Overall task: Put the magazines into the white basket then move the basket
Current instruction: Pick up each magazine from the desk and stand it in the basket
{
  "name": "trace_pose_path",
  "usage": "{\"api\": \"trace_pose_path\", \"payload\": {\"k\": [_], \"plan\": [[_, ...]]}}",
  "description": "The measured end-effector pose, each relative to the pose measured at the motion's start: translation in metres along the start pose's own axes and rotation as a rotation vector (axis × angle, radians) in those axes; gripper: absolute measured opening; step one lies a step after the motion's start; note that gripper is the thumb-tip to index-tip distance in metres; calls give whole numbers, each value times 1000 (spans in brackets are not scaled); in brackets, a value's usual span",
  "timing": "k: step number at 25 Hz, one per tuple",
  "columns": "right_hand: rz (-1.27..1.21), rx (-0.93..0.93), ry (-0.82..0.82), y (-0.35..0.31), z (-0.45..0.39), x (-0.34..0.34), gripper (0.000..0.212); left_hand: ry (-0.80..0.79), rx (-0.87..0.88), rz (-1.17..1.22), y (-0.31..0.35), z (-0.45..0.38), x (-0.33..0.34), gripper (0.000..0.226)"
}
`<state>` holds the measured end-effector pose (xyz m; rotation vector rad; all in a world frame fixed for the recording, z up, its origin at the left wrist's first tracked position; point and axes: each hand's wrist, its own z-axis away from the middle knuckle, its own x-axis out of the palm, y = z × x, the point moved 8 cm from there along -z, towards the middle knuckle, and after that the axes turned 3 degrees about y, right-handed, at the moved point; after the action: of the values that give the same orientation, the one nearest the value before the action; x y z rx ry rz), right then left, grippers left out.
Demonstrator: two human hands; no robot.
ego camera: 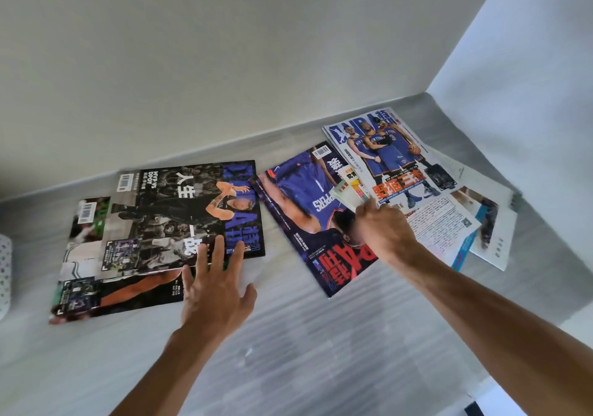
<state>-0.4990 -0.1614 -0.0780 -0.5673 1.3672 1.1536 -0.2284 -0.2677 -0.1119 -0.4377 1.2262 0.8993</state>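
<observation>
Several basketball magazines lie spread on a grey floor by a wall. A dark black-and-white magazine (179, 210) lies on top of another magazine (96, 290) at the left. My left hand (215, 290) reaches over their near right corner with straight, spread fingers touching the cover. A purple magazine (305, 210) lies in the middle. A white-covered magazine with three players (385, 152) lies at the right. My right hand (382, 229) pinches a small booklet (349, 191) between these two. A sliver of the white perforated basket (4, 274) shows at the left edge.
Loose printed sheets and a white envelope (494, 232) lie fanned out under the right magazine, close to the room corner. The white wall runs along the back and a second wall closes the right side. Grey floor (288, 351) stretches toward me.
</observation>
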Motion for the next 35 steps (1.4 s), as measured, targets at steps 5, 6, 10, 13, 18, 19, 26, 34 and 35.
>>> {"api": "trace_pose_path", "payload": {"k": [5, 6, 10, 13, 18, 19, 26, 34, 35], "plan": [[64, 73, 86, 3, -2, -8, 31, -53, 22, -8, -3, -3, -5, 81], [55, 85, 150, 2, 0, -16, 32, -64, 26, 12, -5, -4, -7, 82], [-121, -29, 482, -53, 34, -74, 12, -120, 46, 285, -14, -3, -8, 78], [-310, -128, 554, -116, 63, -119, 22, -50, -165, 1028, -51, 10, -24, 54], [-706, -253, 546, -186, 87, -184, 18, 221, -600, 1434, -138, 55, -29, 21], [-775, -276, 551, -194, 86, -192, 17, 181, -647, 1445, -152, 65, -26, 13], [-1161, -375, 257, -224, 66, -197, 11, -296, -442, 1427, -154, 109, -55, 15], [-2022, 280, -591, -253, 25, -121, 26, 364, -603, 1341, -218, 114, -118, 31], [-1987, 348, -645, -260, 32, -109, 32, 301, -621, 1350, -213, 116, -98, 31]]}}
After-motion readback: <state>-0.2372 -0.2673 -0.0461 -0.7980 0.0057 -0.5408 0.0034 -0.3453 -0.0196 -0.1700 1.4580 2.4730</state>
